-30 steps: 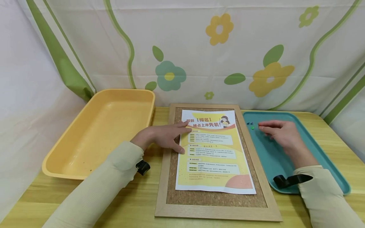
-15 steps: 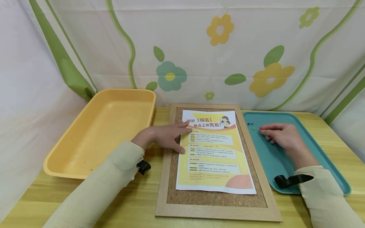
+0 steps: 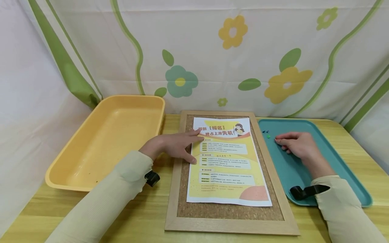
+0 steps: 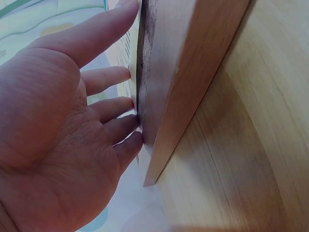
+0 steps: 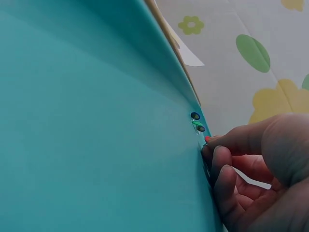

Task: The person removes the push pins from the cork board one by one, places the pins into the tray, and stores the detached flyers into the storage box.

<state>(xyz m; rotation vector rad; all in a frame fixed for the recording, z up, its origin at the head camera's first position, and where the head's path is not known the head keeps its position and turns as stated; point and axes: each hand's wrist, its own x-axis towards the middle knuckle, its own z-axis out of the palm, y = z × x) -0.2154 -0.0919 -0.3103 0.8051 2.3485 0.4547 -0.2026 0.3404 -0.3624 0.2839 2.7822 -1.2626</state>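
Observation:
A yellow printed poster [image 3: 225, 165] lies on a wood-framed cork board [image 3: 231, 214]. My left hand [image 3: 176, 145] rests on its left side, fingers spread; in the left wrist view the fingertips [image 4: 126, 104] touch the sheet and board. Over the teal tray [image 3: 291, 168], my right hand [image 3: 299, 146] pinches a red thumbtack [image 5: 207, 139] between thumb and fingers. Most of that tack is hidden. Just left of it lie a green thumbtack [image 3: 268, 136] and two dark blue thumbtacks [image 3: 265, 132], their pins showing in the right wrist view.
At the left stands a yellow plastic basin [image 3: 112, 145] with small dark specks in it. The wooden table [image 3: 136, 219] carries everything. A flowered white curtain [image 3: 209, 50] hangs along the back. The board's frame runs close beside the tray's left rim.
My right hand has shifted very slightly at the tacks, its fingers closing around the red thumbtack and turning a little. The left hand stays in place on the poster.

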